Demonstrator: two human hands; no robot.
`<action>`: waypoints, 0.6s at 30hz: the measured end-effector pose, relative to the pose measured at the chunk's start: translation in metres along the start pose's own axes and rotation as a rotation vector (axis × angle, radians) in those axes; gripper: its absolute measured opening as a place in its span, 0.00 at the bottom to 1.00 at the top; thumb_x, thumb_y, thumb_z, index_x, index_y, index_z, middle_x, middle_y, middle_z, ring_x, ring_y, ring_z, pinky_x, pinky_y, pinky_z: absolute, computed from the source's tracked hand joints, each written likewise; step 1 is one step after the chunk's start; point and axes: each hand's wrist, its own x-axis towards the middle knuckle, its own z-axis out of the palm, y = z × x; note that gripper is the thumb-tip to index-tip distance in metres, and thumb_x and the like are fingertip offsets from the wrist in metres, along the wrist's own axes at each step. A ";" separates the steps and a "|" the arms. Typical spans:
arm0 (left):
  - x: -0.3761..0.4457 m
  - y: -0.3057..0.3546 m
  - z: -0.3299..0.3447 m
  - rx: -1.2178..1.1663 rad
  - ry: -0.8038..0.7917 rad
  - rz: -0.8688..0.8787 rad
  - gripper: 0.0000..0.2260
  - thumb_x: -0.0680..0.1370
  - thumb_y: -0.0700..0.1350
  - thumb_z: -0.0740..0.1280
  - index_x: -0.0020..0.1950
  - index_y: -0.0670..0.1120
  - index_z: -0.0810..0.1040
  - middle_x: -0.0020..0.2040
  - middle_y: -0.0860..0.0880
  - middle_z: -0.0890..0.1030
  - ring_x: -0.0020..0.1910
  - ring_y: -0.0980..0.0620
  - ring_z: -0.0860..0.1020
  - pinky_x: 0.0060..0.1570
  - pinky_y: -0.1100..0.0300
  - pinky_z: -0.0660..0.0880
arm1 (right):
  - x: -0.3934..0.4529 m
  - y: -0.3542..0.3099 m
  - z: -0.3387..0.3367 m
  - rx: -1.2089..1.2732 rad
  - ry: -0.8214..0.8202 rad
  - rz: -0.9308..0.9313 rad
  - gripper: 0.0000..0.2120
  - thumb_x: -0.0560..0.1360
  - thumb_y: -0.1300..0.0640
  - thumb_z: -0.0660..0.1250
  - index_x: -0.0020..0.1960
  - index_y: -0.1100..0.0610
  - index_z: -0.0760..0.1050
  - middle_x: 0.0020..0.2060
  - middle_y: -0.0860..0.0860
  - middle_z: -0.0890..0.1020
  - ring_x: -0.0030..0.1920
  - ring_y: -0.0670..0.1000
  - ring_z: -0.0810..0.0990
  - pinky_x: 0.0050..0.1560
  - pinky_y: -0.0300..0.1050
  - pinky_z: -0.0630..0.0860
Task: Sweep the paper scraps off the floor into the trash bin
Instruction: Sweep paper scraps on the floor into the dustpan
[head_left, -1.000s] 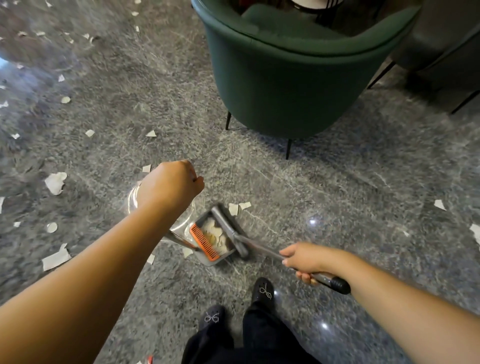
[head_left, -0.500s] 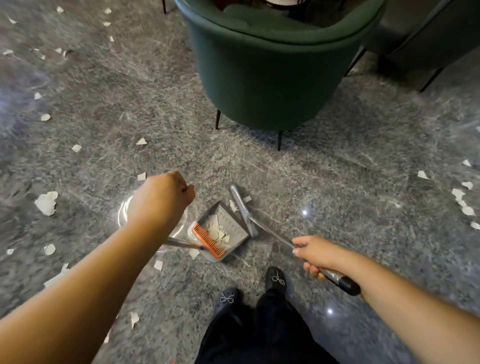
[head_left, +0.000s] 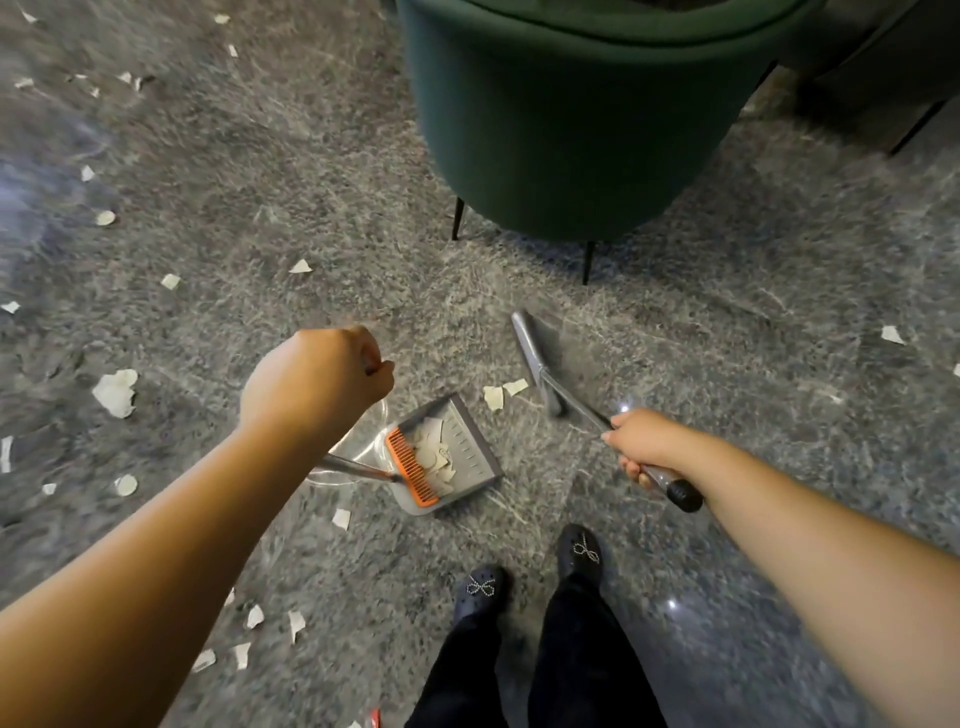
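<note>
Item 1. Grey long-handled plastic dustpan (head_left: 460, 457) with an orange comb strip (head_left: 413, 467) along its rear edge, standing on the speckled grey stone floor (head_left: 727, 364) at centre. Mouth opens toward 1 o'clock. Contents: a small heap of pale scraps against the comb. The left hand (head_left: 311, 387), fingers curled into a fist, appears to grip the top of the pan's handle; the handle top itself is hidden by the hand.

Item 2. Grey short-bristled broom (head_left: 535, 358) on a metal shaft with a black end cap. The right hand (head_left: 641, 447) has its fingers clamped round the shaft near the cap. The broom head hangs at about 1 o'clock from the pan mouth; whether it touches the floor cannot be told.

Item 3. Two torn off-white paper scraps (head_left: 501, 392), flat and ragged-edged, lying side by side between the broom head and the pan mouth. The right hand is the nearer. Judgement: the stroke would run from 1 o'clock toward 7 o'clock, drawing them into the pan.

Item 4. Further scraps scattered from 7 to 11 o'clock, and a few at 3 o'clock.

Item 5. Dark green upholstered tub chair (head_left: 571, 114) on thin black legs, at 12 o'clock.

Trash bin: not in view.
</note>
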 end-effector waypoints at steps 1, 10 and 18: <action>-0.001 -0.004 0.001 -0.005 0.008 -0.005 0.08 0.76 0.56 0.67 0.46 0.52 0.80 0.35 0.52 0.79 0.33 0.48 0.76 0.28 0.62 0.67 | 0.002 -0.004 0.002 -0.023 -0.025 -0.003 0.17 0.82 0.59 0.56 0.70 0.60 0.63 0.26 0.55 0.70 0.23 0.50 0.67 0.25 0.39 0.67; 0.010 -0.004 0.006 0.006 -0.009 -0.003 0.08 0.76 0.57 0.65 0.45 0.54 0.79 0.33 0.52 0.77 0.32 0.48 0.76 0.27 0.63 0.67 | -0.020 -0.011 0.040 -0.234 -0.230 -0.041 0.22 0.82 0.56 0.57 0.75 0.51 0.60 0.30 0.53 0.72 0.22 0.46 0.69 0.23 0.37 0.70; 0.004 -0.004 0.006 -0.005 0.017 0.012 0.07 0.75 0.55 0.66 0.46 0.53 0.79 0.31 0.54 0.74 0.28 0.53 0.71 0.25 0.65 0.62 | -0.052 0.011 0.052 -0.008 -0.191 -0.055 0.23 0.80 0.56 0.60 0.74 0.50 0.63 0.30 0.52 0.74 0.19 0.44 0.69 0.21 0.35 0.67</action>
